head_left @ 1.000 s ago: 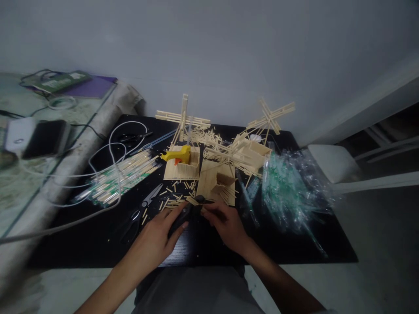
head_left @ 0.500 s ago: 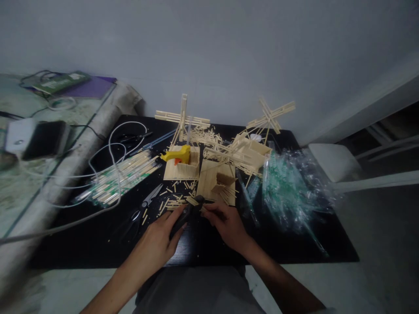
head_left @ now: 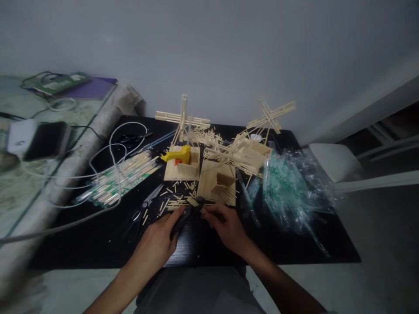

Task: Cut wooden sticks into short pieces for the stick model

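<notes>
My left hand [head_left: 159, 239] is wrapped round black-handled pliers [head_left: 182, 220], whose dark head points forward over the table. Close to that head, my right hand [head_left: 226, 224] pinches a short wooden stick [head_left: 203, 209], mostly hidden by the fingers. Beyond the hands lie cut stick pieces [head_left: 173, 204] in a loose heap. A wooden board with a small stick-walled box [head_left: 207, 179] sits just past the right fingers. To its left, a yellow glue gun [head_left: 178, 154] rests on a second such board [head_left: 170, 171].
Scissors [head_left: 151, 197] lie open left of the cut pieces. Packed sticks [head_left: 121, 179] and a white cable [head_left: 113, 155] cover the table's left. Clear and green plastic wrappers [head_left: 288, 187] pile up at right. Two stick-built crosses [head_left: 183, 117] stand near the wall.
Both hands stay almost in place, with the pliers and the stick still held. Only a very slight shift of the fingers and of the view shows.
</notes>
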Demonstrator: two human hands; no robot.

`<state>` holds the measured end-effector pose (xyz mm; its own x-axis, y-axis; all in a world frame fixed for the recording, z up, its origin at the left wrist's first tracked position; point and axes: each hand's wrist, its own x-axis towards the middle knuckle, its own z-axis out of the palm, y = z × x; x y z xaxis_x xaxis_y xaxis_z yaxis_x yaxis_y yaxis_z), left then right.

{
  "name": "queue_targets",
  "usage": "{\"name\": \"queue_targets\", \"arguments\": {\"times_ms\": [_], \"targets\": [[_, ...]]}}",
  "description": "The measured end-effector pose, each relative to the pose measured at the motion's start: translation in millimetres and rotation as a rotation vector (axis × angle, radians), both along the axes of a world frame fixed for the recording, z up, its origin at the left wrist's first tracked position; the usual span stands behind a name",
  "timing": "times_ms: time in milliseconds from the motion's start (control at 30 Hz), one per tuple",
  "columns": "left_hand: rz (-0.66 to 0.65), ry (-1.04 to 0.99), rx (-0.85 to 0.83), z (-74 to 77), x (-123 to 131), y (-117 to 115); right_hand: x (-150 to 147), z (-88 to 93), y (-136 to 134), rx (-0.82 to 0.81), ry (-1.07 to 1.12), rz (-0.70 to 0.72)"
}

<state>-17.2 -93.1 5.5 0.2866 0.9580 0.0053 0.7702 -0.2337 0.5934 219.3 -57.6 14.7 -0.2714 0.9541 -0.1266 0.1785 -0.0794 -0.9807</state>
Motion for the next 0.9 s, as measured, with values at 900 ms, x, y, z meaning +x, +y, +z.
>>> {"name": "queue_targets", "arguments": {"times_ms": [900], "targets": [[0.277, -0.074, 0.057, 31.4, -31.1, 17.3, 8.7, -39.4, -24.9, 0.344, -0.378, 0.077]]}}
